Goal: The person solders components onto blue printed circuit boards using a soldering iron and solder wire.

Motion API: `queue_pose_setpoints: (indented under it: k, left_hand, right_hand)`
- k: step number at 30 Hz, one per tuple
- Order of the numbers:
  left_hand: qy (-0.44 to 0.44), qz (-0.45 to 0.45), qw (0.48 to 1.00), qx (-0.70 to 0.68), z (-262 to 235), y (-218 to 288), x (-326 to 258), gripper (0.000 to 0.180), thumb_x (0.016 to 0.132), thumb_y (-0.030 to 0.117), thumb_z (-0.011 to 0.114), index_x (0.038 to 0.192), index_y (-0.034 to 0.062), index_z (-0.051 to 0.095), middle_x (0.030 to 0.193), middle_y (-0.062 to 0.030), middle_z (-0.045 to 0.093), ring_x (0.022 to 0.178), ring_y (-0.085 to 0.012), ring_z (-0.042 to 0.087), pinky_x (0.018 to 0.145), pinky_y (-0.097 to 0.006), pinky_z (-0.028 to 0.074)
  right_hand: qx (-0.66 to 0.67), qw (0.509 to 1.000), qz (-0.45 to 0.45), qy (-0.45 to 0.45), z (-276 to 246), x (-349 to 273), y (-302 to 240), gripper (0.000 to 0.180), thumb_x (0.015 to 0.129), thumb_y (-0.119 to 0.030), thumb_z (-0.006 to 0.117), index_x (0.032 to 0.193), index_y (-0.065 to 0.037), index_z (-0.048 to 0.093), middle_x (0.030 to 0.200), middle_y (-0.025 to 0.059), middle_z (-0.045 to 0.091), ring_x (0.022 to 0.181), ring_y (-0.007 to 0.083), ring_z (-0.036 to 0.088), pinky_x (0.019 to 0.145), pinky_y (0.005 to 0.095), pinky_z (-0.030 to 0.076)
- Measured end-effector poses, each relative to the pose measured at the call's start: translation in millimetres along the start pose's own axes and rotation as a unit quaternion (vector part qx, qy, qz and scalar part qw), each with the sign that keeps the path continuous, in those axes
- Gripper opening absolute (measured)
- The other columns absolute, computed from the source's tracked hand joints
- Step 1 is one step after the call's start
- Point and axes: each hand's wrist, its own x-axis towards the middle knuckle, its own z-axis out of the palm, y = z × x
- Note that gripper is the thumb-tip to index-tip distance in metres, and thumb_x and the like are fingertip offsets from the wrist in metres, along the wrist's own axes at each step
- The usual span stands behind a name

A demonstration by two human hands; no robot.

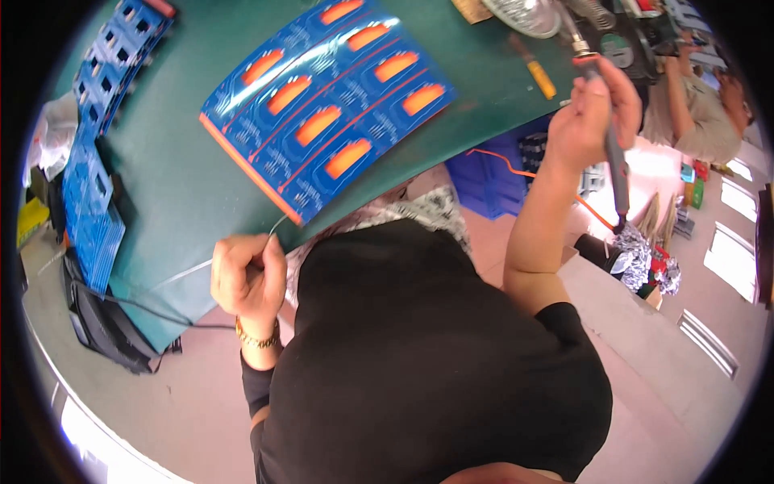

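View from the head camera, looking down over a black-sleeved torso onto a bench topped with a matte dark green mat.

Left hand: fingers curled together and pinched on a thin, shiny solder wire, which rises from the fist toward the near edge of the bench and trails as a pale strand to the left. A gold-coloured link bracelet circles the wrist.

Right hand: fingers wrapped firmly around the slim dark handle of a soldering iron, held up past the right edge of the bench; the metal shaft points up, and an orange cord hangs beneath it.

Circuit panel: a glossy blue rectangular sheet lying at an angle near the middle of the bench, its near corner just beside the wire tip. It carries two rows of orange rounded patches, fine pale line patterns and an orange stripe along its left edge.

Left edge of the bench: stacked blue plastic lattice trays, rigid and open-celled. Far right corner: a tool with a yellow handle and a shiny metal dish. Below the right edge: a blue crate and crinkled silver foil. Another person sits beyond the far right.
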Motion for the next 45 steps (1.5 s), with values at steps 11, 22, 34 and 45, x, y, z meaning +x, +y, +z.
queue_pose_setpoints:
  k: [11, 22, 34, 45]
  left_hand:
    - [0.02, -0.022, 1.0, 0.007, 11.9, -4.7, 3.9, 0.019, 0.068, -0.008, 0.072, 0.078, 0.0042, 0.061, 0.068, -0.0024, 0.057, 0.049, -0.0075, 0.048, 0.044, -0.021, 0.038]
    - [0.006, -0.013, 1.0, 0.026, 7.5, -6.4, 3.3, 0.02, 0.067, -0.007, 0.072, 0.077, 0.0048, 0.06, 0.067, -0.0019, 0.056, 0.048, -0.0076, 0.048, 0.043, -0.021, 0.038]
    - [0.039, -0.038, 0.998, 0.033, 11.1, -5.4, 3.5, 0.019, 0.068, -0.007, 0.071, 0.077, 0.0052, 0.059, 0.066, -0.0013, 0.056, 0.048, -0.0085, 0.048, 0.043, -0.02, 0.038]
    - [0.005, 0.013, 1.0, 0.016, 7.7, -7.5, 2.4, 0.019, 0.068, -0.007, 0.071, 0.077, 0.0055, 0.06, 0.066, -0.0009, 0.056, 0.048, -0.0075, 0.048, 0.042, -0.021, 0.038]
  right_hand:
    - [0.175, 0.895, 0.148, -0.384, 28.7, -75.3, -73.5, 0.02, 0.075, -0.003, 0.058, 0.091, 0.004, 0.066, 0.064, 0.0077, 0.058, 0.053, 0.0159, 0.052, 0.049, 0.0262, 0.042]
    - [0.175, 0.864, 0.084, -0.465, 51.6, -80.8, -80.2, 0.029, 0.064, 0.009, 0.055, 0.091, 0.004, 0.067, 0.062, 0.0081, 0.058, 0.051, 0.0157, 0.058, 0.047, 0.0239, 0.049]
    - [0.158, 0.87, 0.062, -0.464, 52.9, -80.3, -76.0, 0.027, 0.066, 0.006, 0.057, 0.092, 0.004, 0.067, 0.065, 0.0095, 0.061, 0.051, 0.0168, 0.056, 0.047, 0.024, 0.047]
    - [0.078, 0.993, -0.003, -0.094, -5.3, 17.4, -22.3, 0.029, 0.079, -0.008, 0.054, 0.094, 0.016, 0.06, 0.08, 0.024, 0.064, 0.051, 0.0142, 0.052, 0.046, 0.0189, 0.04]
